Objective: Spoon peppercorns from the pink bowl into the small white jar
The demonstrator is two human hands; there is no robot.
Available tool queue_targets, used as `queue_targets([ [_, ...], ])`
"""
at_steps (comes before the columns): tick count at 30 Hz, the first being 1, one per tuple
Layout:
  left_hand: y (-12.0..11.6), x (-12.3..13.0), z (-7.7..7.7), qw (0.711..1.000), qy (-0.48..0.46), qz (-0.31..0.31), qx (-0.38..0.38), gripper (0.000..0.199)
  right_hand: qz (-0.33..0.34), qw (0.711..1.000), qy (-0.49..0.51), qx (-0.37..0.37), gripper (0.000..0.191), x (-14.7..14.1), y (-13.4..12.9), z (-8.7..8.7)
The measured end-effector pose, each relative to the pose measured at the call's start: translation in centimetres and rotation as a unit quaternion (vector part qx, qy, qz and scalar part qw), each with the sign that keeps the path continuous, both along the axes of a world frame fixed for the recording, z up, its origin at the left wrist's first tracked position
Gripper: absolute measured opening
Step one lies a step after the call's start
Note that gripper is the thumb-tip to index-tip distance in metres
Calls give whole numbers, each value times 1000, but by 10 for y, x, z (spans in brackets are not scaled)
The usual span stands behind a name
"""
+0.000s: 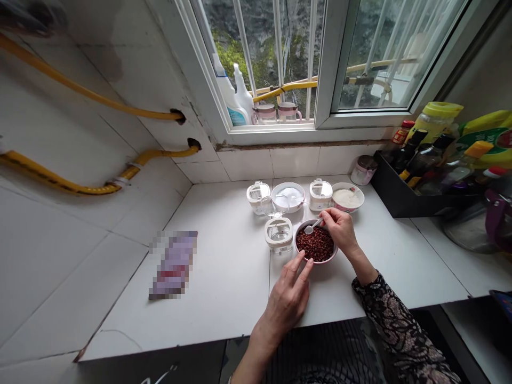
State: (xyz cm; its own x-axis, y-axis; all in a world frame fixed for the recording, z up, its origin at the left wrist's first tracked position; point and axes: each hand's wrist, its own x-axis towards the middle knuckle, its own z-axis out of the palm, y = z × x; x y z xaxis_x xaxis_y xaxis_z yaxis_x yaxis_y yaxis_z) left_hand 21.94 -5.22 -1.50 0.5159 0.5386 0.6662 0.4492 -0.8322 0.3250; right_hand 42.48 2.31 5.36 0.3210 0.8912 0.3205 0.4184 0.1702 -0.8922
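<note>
Bowl of dark red grains (320,262) on white counter (224,288). Right hand (340,229) at its far right edge, pinching white spoon (309,230), spoon head over grains. Left hand (290,293) at near left of bowl, fingers extended, grasping nothing, fingertips at bowl's rim. Clear jar (279,235) just left of bowl; white bowl (288,198) behind it, leftward; bowl of pale granules (347,198) behind it, rightward.
</note>
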Motion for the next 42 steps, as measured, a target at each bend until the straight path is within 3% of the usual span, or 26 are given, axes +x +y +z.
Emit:
queue_targets([
  [11,0,-1,0,1000,13,3,-1,72,-13,999,40,-3,26,3,1,3],
  [21,0,0,0,1000,17,4,-1,75,-6,988,152,-25,29,8,4,8],
  [25,0,0,-2,1000,17,2,-1,74,12,981,191,-21,35,-3,2,13],
  [32,1,1,-4,1000,10,6,8,72,76,991,97,53,26,-45,-11,18],
  [36,1,2,-3,1000,5,2,11,71,128,988,-11,90,21,-47,-17,18],
  [42,0,1,0,1000,9,3,6,72,9,994,-7,109,26,-16,-13,22],
])
